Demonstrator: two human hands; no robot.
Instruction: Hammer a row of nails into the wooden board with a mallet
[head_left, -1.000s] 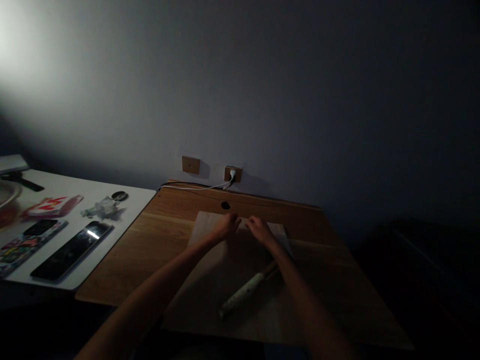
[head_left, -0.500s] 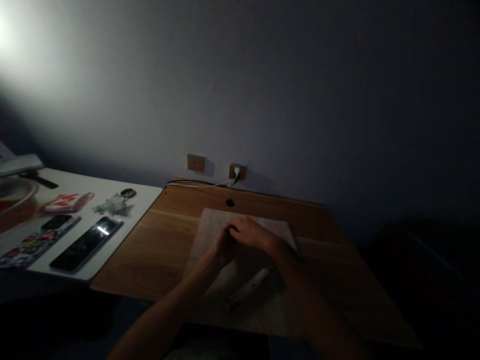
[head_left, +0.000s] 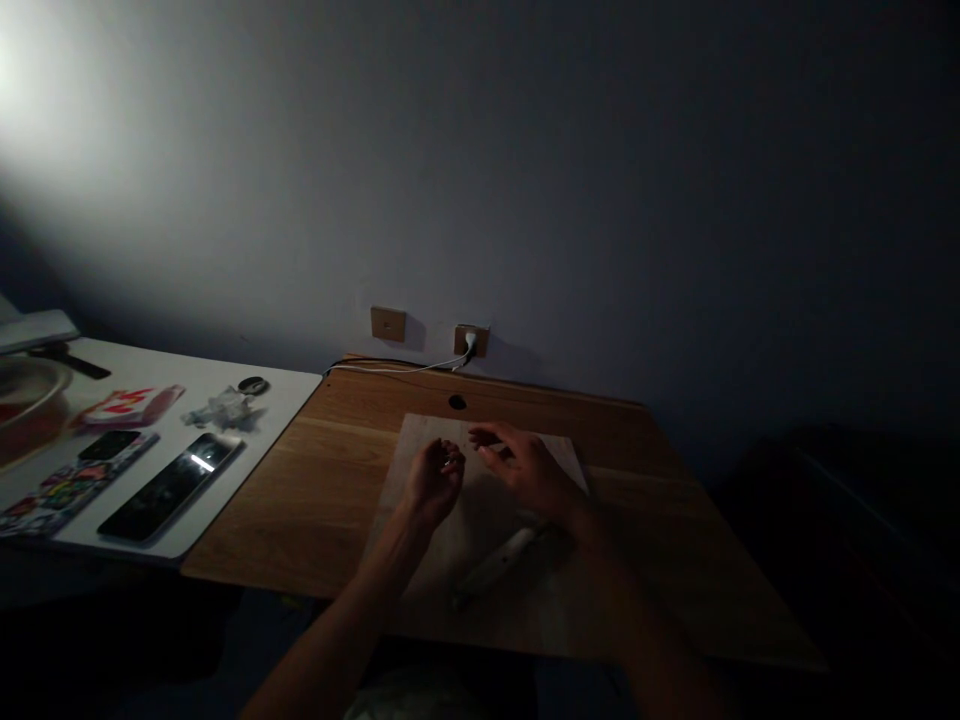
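The scene is dim. A pale cutting board [head_left: 420, 540] lies on a wooden desk [head_left: 300, 500]. My left hand [head_left: 433, 480] hovers over the board's far part with fingers curled around something small that glints; I cannot make out what it is. My right hand [head_left: 525, 466] is just to its right, fingers stretched forward and apart, holding nothing that shows. A pale-handled knife [head_left: 495, 565] lies on the board, near my right wrist.
A white table [head_left: 277, 390] adjoins on the left with a dark phone [head_left: 172, 485], a patterned phone case [head_left: 64, 488], a red packet [head_left: 127, 405], crumpled wrapping [head_left: 221, 408] and a bowl [head_left: 22, 395]. A white cable [head_left: 420, 366] runs to a wall socket [head_left: 471, 341].
My hands were pressed together half a second ago. They have since drawn apart, the right one opening its fingers, the left staying curled. The view shifted slightly.
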